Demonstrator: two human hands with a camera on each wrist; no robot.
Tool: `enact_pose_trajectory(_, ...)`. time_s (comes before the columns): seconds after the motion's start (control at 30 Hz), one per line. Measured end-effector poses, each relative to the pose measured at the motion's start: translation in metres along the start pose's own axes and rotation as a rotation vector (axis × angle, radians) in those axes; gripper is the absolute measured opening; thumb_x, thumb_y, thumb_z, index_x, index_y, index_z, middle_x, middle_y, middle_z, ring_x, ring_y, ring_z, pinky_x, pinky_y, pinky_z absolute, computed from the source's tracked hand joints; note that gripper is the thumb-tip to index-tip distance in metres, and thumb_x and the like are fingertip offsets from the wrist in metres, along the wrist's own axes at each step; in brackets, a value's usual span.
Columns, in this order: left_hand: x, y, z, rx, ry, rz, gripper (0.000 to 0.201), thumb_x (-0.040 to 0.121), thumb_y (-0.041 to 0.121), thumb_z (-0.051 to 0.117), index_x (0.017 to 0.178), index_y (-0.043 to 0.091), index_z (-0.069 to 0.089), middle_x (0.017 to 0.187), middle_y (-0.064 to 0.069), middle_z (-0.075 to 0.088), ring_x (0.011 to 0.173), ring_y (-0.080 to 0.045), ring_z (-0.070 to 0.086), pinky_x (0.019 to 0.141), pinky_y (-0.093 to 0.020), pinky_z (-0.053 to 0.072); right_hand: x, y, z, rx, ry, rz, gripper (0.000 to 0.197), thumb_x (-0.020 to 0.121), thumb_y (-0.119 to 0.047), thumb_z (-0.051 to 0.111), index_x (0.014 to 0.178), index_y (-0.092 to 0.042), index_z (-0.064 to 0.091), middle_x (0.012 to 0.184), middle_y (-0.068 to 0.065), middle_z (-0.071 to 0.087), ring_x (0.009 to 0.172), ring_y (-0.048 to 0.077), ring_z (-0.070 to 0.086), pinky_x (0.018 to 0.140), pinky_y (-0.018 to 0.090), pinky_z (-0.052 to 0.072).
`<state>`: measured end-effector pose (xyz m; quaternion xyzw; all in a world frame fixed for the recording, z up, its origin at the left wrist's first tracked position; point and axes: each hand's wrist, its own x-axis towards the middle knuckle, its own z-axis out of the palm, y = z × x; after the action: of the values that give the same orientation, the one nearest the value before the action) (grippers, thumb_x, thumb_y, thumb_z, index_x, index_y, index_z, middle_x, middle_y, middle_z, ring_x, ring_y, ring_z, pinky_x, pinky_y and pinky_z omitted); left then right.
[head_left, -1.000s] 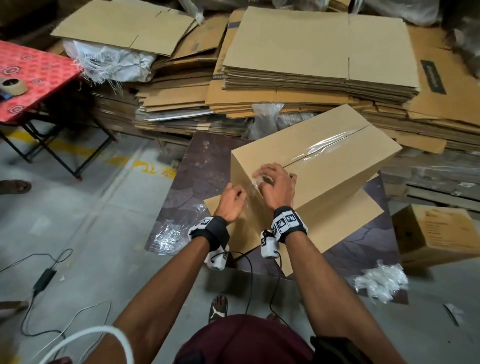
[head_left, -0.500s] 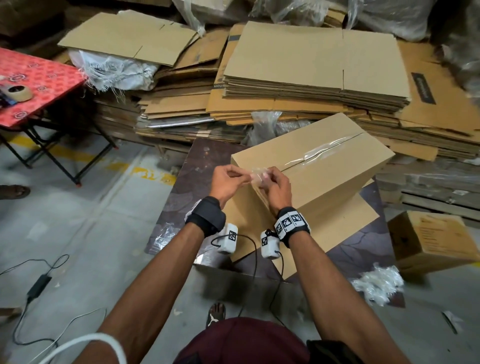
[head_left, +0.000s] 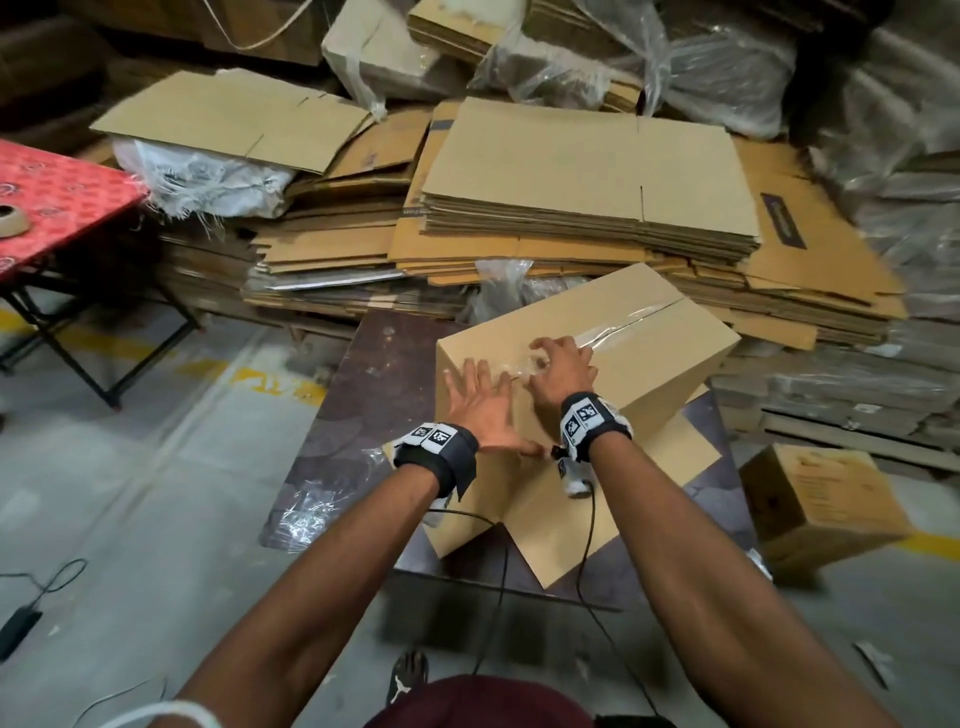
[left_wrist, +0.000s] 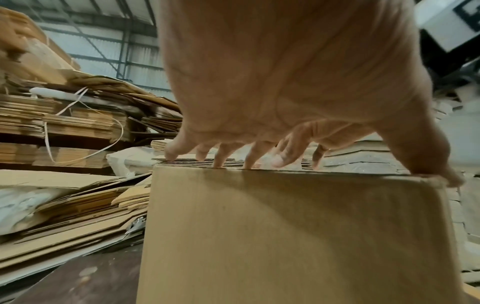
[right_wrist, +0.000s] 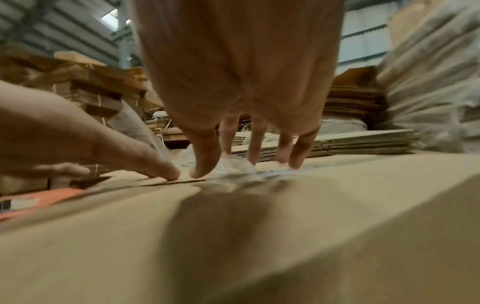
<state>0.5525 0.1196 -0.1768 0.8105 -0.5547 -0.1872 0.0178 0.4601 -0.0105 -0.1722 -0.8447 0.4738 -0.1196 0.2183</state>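
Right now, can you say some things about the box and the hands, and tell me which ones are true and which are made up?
1. Both hands touch the cardboard box. True: the left hand and the right hand are both on it.
2. The box's top flaps stand wide open. False: they are closed, with clear tape along the seam.
3. A roll of tape lies on the red table. True.
4. The left hand holds scissors. False: it holds nothing; its fingers are spread flat on the box.
5. The right hand's fingertips are on the clear tape. True.
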Motion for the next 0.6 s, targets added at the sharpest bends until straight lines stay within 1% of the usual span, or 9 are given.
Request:
enact_pose_trajectory(0.07, 0.000, 0.004, -0.004, 0.059, -0.015, -0.020, 0.146, 0.058, 0.091, 0.066, 0.162, 0.007, 0.009, 0.166, -0.029, -0.006, 0.153, -0.050, -0.010, 0.116, -0.074, -0.007, 0.004, 0.008, 0.002, -0.068, -0.060, -0.052, 0.036, 0.090, -0.020, 0.075, 0.124, -0.028, 0.069, 0.132, 0.004, 0.054, 0.128, 0.031, 0.042, 0.105, 0.046, 0.037)
enact_pose_trajectory(0.13, -0.001, 0.007, -0.008, 0.094, -0.020, -0.016, 0.145, 0.057, 0.091, 0.066, 0.161, 0.006, 0.010, 0.166, -0.029, -0.004, 0.153, -0.049, -0.005, 0.116, -0.075, -0.005, 0.007, 0.015, 0.000, -0.084, -0.062, -0.124, 0.030, 0.089, -0.016, 0.077, 0.117, -0.023, 0.074, 0.123, 0.004, 0.062, 0.118, 0.029, 0.055, 0.102, 0.046, 0.047)
enact_pose_trajectory(0.2, 0.000, 0.005, -0.010, 0.111, -0.045, 0.000, 0.145, 0.057, 0.089, 0.068, 0.162, 0.007, 0.010, 0.167, -0.029, -0.004, 0.154, -0.048, -0.005, 0.117, -0.075, -0.004, 0.010, 0.018, -0.004, -0.107, -0.060, -0.174, 0.021, 0.087, -0.011, 0.079, 0.106, -0.017, 0.075, 0.109, 0.004, 0.068, 0.103, 0.028, 0.066, 0.091, 0.042, 0.055)
enact_pose_trajectory(0.27, 0.001, -0.003, -0.013, 0.129, -0.072, 0.012, 0.145, 0.057, 0.086, 0.071, 0.162, 0.009, 0.008, 0.167, -0.027, -0.005, 0.154, -0.046, -0.005, 0.117, -0.074, -0.003, 0.017, 0.021, -0.010, -0.060, -0.061, -0.180, 0.015, 0.088, -0.009, 0.074, 0.102, -0.011, 0.072, 0.102, 0.005, 0.066, 0.094, 0.028, 0.067, 0.081, 0.033, 0.053)
enact_pose_trajectory(0.33, 0.003, -0.018, -0.020, 0.144, -0.099, 0.023, 0.142, 0.057, 0.082, 0.074, 0.163, 0.013, 0.008, 0.169, -0.022, -0.004, 0.155, -0.043, -0.004, 0.118, -0.074, -0.002, 0.022, 0.021, -0.018, 0.084, -0.068, -0.159, 0.012, 0.094, -0.006, 0.063, 0.105, -0.005, 0.066, 0.103, 0.007, 0.063, 0.093, 0.027, 0.061, 0.080, 0.027, 0.043)
enact_pose_trajectory(0.37, 0.004, -0.028, -0.025, 0.141, -0.115, 0.025, 0.141, 0.058, 0.079, 0.077, 0.163, 0.015, 0.008, 0.169, -0.020, -0.004, 0.156, -0.041, -0.004, 0.118, -0.074, -0.001, 0.023, 0.020, -0.024, 0.190, -0.073, -0.140, 0.011, 0.098, -0.007, 0.056, 0.106, -0.004, 0.063, 0.105, 0.008, 0.065, 0.096, 0.027, 0.060, 0.081, 0.028, 0.042)
enact_pose_trajectory(0.47, 0.009, -0.054, -0.042, 0.126, -0.159, -0.016, 0.138, 0.059, 0.062, 0.085, 0.164, 0.019, 0.006, 0.171, -0.013, -0.006, 0.157, -0.036, -0.005, 0.118, -0.074, 0.002, 0.024, 0.020, -0.034, 0.637, -0.138, 0.003, 0.017, 0.107, -0.014, 0.041, 0.101, -0.009, 0.056, 0.102, 0.013, 0.070, 0.100, 0.031, 0.067, 0.081, 0.039, 0.055)
enact_pose_trajectory(0.53, 0.010, -0.061, -0.052, 0.146, -0.180, -0.061, 0.134, 0.061, 0.051, 0.087, 0.163, 0.020, 0.007, 0.171, -0.013, -0.003, 0.156, -0.039, -0.002, 0.118, -0.074, 0.003, 0.026, 0.022, -0.034, 0.795, -0.122, 0.075, 0.019, 0.107, -0.020, 0.037, 0.097, -0.014, 0.051, 0.091, 0.013, 0.065, 0.088, 0.030, 0.069, 0.082, 0.045, 0.057)
enact_pose_trajectory(0.6, 0.010, -0.059, -0.057, 0.132, -0.199, -0.067, 0.128, 0.065, 0.046, 0.085, 0.163, 0.022, 0.007, 0.170, -0.015, -0.001, 0.155, -0.042, -0.001, 0.118, -0.073, 0.003, 0.026, 0.023, -0.033, 0.777, -0.085, 0.075, 0.016, 0.100, -0.027, 0.040, 0.095, -0.016, 0.050, 0.083, 0.007, 0.057, 0.076, 0.026, 0.059, 0.083, 0.047, 0.051)
